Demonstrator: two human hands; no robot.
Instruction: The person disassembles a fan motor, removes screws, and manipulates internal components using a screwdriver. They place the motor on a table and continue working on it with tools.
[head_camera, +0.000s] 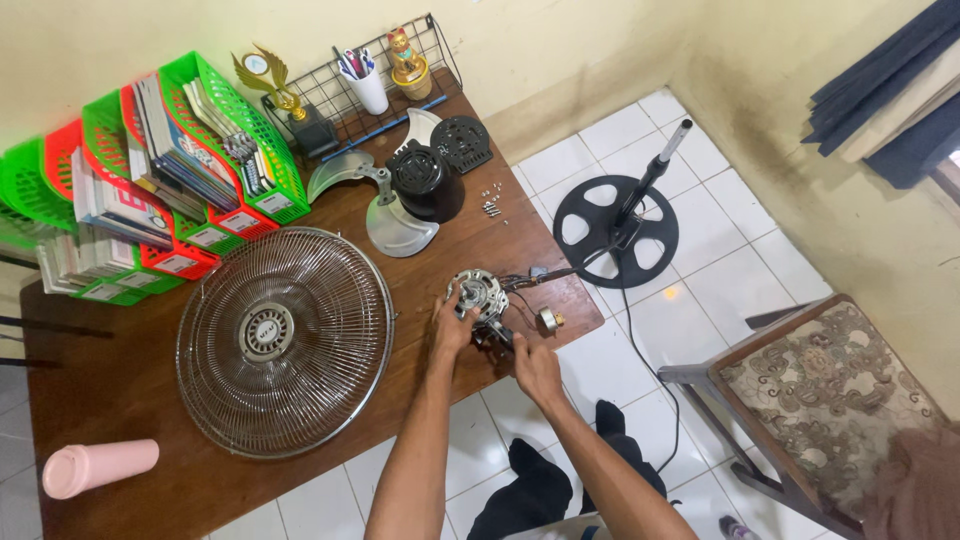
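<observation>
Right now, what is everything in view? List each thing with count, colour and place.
fan motor: one, silver, table's front edge
fan guard: one, chrome, table centre
fan blade: one, grey, behind motor
motor housing: one, black, beside blade
file trays: several, green and red, table's left
tumbler: one, pink, lying near corner
fan stand: one, black, floor
chair: one, patterned, right
left hand: on motor
right hand: at motor's underside

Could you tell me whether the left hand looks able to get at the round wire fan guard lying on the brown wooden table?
Probably yes: the left hand rests on the bare metal fan motor, and the round wire fan guard lies flat just beside it, with only bare brown wooden table between.
</observation>
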